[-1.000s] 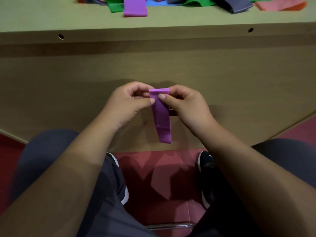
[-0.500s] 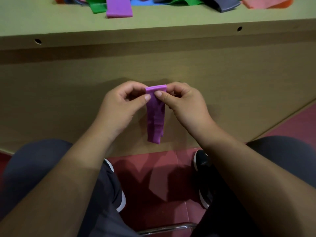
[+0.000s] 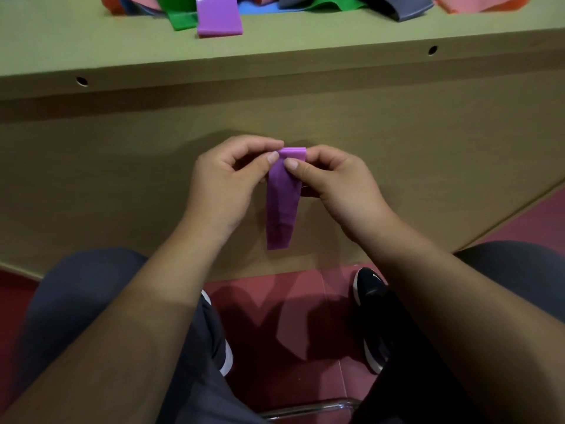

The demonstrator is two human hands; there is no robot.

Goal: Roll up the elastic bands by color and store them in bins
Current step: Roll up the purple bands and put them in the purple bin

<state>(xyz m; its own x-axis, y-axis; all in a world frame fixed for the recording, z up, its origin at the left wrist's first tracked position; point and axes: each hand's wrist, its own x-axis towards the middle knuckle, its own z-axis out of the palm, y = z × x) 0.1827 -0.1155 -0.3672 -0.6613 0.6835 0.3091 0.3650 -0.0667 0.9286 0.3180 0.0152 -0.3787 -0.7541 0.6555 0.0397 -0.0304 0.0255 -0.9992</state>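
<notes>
A purple elastic band [image 3: 282,206] hangs in front of the desk's front panel, below the tabletop. Its top end is folded over into a small roll. My left hand [image 3: 227,182] pinches that top from the left with thumb and fingers. My right hand [image 3: 333,182] pinches it from the right, thumb on the front of the band. The rest of the band dangles flat and straight. On the tabletop lies another purple band [image 3: 218,16] among a heap of green [image 3: 183,18], grey [image 3: 406,9], blue and orange [image 3: 480,3] bands. No bin is in view.
The wooden table edge [image 3: 275,61] runs across above my hands, with two small holes in it. My knees in grey trousers, black shoes [image 3: 371,307] and a red floor lie below. A chair's metal rail [image 3: 305,408] shows at the bottom.
The camera view shifted a little, showing more of the tabletop bands. My hands keep pinching the band's top; the hanging tail looks slightly shorter than a second ago.
</notes>
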